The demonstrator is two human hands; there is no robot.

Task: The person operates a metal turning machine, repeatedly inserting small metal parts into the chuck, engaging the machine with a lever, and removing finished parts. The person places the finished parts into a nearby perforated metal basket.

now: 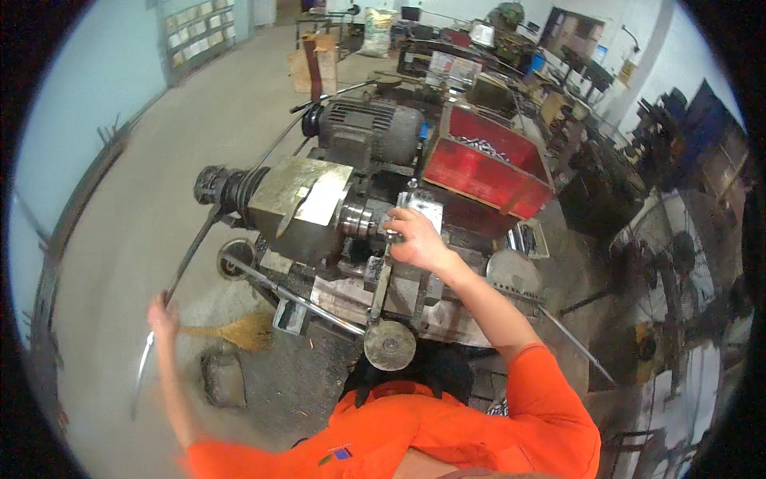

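Observation:
My left hand (163, 317), out to the left, is closed around a long metal lever (194, 251). The lever slopes down from the pulley end of a small lathe (307, 203), and its lower end looks blurred. Over the middle of the machine, my right hand (416, 239) has its fingers bent together beside the shiny spindle nose (358, 220). Whatever small piece those fingers may hold is hidden. Just below that hand, an upright metal bar (382, 279) runs toward a round metal disc (389, 346) close to my body.
Behind the lathe sit an electric motor (373, 128) and a red bin (479, 185) holding small metal parts. A chrome rod (307, 302) slants across the front. A straw broom (239, 331) lies on the floor at left. Further machines crowd the right side.

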